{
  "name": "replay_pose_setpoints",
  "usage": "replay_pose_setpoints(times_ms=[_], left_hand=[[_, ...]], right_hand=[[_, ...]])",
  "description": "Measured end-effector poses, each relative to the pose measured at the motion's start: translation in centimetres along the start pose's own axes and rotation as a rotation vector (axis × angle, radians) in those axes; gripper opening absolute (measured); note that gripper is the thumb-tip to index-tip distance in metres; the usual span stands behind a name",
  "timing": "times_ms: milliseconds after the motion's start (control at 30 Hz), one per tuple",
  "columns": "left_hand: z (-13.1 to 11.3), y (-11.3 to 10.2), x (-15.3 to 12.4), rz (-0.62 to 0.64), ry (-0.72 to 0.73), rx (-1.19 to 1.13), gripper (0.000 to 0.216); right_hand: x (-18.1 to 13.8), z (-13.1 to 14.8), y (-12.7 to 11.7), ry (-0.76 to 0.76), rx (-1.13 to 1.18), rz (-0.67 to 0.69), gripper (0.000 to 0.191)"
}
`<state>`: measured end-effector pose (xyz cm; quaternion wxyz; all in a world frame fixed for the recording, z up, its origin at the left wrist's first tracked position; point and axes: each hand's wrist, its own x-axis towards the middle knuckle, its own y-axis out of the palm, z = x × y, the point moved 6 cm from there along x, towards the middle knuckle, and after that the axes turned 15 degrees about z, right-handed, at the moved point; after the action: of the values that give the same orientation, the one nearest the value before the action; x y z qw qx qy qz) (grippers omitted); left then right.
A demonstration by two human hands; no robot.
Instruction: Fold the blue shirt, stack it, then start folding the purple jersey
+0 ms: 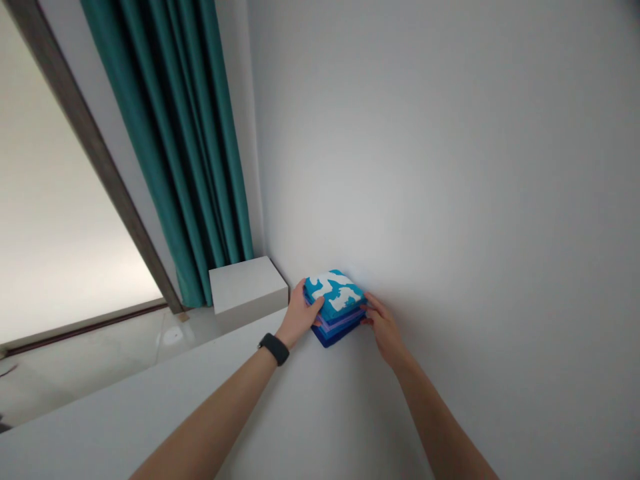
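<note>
A stack of folded cloths (336,303) sits between my two hands, close to the wall. The top one is patterned in turquoise and white; blue, purple and dark navy layers show beneath it. My left hand (300,317), below a dark wristband (274,349), grips the stack's left side with the thumb over the top cloth. At the right side, my right hand (383,327) presses its fingers against the stacked edges. The underside of the stack is hidden, and I cannot tell whether it rests on the white surface (260,373) below.
A plain pale wall (450,167) rises behind and to the right of the stack. To the left stand a white box-shaped unit (247,283) and a long teal curtain (185,147). Further left is a dark-framed bright panel (65,200) above a shiny floor (100,367).
</note>
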<state>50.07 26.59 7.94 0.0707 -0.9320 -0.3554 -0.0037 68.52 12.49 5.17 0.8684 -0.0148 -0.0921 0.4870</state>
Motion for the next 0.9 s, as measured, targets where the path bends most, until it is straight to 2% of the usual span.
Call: replay_pose_setpoints(times_ms=[233, 400, 600, 733, 900], left_hand=[[-1.6, 1.5, -2.2, 0.066, 0.243, 0.331, 0.081], [-0.9, 1.8, -1.7, 0.054, 0.247, 0.284, 0.049], [-0.1, 1.5, -1.3, 0.076, 0.243, 0.185, 0.025], [-0.2, 1.3, -1.5, 0.096, 0.231, 0.114, 0.021], [-0.2, 1.2, -1.5, 0.068, 0.219, 0.091, 0.022]], right_hand=[[-0.2, 2.1, 0.6, -0.348, -0.756, 0.084, 0.056], [-0.8, 3.3, 2.0, -0.405, -1.099, 0.107, 0.057], [-0.6, 4.9, 2.6, -0.439, -1.194, 0.128, 0.06], [0.1, 4.1, 1.8, -0.411, -1.155, 0.098, 0.06], [1.4, 2.7, 0.7, -0.352, -0.994, 0.097, 0.054]])
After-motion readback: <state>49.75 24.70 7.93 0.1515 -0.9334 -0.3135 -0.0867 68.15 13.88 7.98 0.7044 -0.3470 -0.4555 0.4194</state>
